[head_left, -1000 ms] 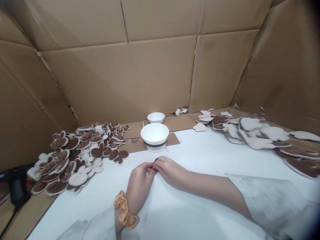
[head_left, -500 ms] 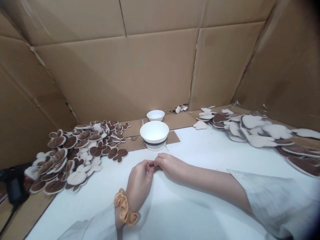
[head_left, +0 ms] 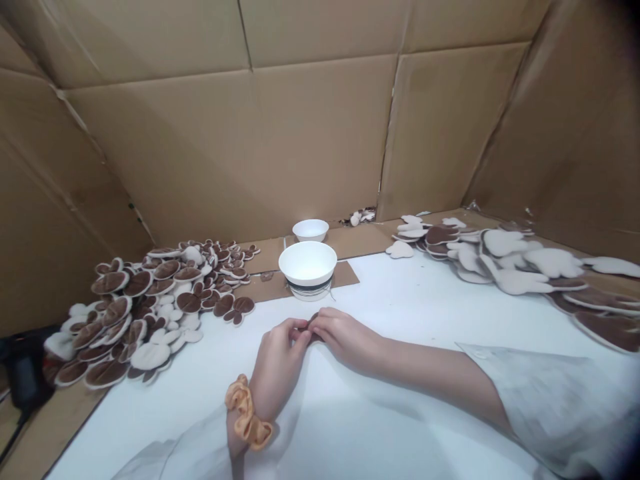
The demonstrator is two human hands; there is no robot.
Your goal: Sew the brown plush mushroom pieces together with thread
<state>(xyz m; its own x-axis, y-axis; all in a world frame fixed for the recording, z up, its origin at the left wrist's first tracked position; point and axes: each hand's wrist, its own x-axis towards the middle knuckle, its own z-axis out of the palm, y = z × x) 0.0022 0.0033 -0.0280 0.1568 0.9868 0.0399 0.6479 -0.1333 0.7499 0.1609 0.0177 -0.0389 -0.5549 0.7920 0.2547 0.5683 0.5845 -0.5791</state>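
My left hand (head_left: 283, 357), with an orange scrunchie (head_left: 249, 415) at its wrist, pinches the near left side of a small brown fabric piece (head_left: 314, 319). On the right side of that piece, the fingers of my right hand (head_left: 350, 337) are closed as well. Both hands meet low over the white tabletop, and their fingers hide most of the piece. Just beyond them stands a white bowl (head_left: 308, 264) with a dark band and thread around its base. A second white bowl (head_left: 311, 231) is behind it.
A heap of brown and white padded fabric shapes (head_left: 150, 357) lies at left. More flat shapes (head_left: 500, 260) pile up at right. A black tool with a cord (head_left: 25, 373), perhaps a glue gun, sits at the far left. Cardboard walls (head_left: 320, 133) enclose the table.
My fingers have shifted slightly on the brown piece, and a little more of its far edge shows. The view has moved a touch. The bowls and piles stay put.
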